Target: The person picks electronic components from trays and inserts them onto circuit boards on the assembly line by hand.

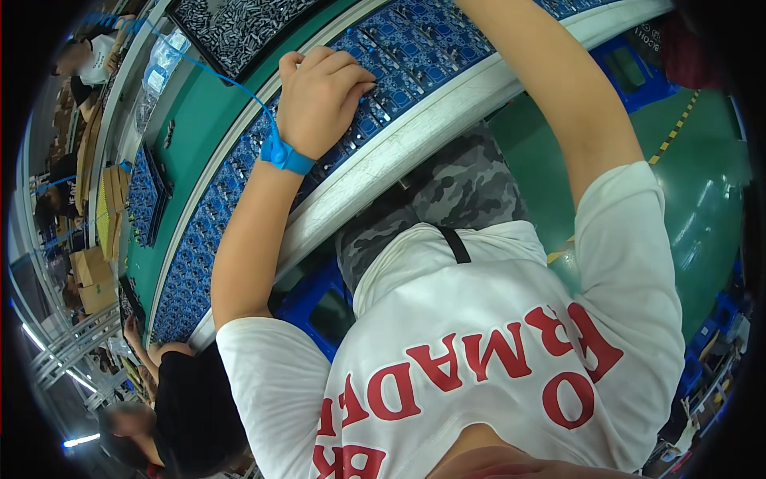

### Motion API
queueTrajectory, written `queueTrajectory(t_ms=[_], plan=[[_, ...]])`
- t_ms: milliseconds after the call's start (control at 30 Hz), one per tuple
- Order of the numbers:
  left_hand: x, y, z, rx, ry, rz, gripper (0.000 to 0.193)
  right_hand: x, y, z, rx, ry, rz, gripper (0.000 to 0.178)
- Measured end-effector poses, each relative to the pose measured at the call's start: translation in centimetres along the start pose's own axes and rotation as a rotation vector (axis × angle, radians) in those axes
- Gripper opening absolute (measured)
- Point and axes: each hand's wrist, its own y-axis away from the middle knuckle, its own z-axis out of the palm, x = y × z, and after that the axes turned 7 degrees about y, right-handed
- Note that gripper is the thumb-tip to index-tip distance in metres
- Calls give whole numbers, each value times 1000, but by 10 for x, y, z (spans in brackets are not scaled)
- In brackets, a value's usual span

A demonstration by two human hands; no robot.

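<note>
over pcbs (pixel 427 68), l hand (pixel 323 94) part-curled

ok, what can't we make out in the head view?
All in the head view:
Right hand: cut off; the right forearm leaves by the top edge.
Left hand: palm hidden by its back; any small item pinched, too small to tell.
Small grey parts: too tiny to count, cut off by the top edge.

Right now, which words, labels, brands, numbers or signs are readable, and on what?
I won't copy wording out; locations only:
White shirt: large red letters, legible in part.
Dark item, upper right: small white lettering, not copied.
Blue circuit boards: any markings too small to read.
Plastic bag, upper left: any print too blurred to read.
</note>
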Motion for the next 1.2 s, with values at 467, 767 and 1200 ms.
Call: queueTrajectory(t_ms=[467, 767, 1200], plan=[[-2, 3, 1, -28, 6, -13, 4, -29, 16, -54, -284, -361, 194, 21], [-4, 6, 3, -6, 8, -9, 2, -67, 72, -97, -645, -412, 194, 18], [-4, 8, 6, 21, -12, -14, 3, -56, 75, -84, -706, -144, -443, 15]])
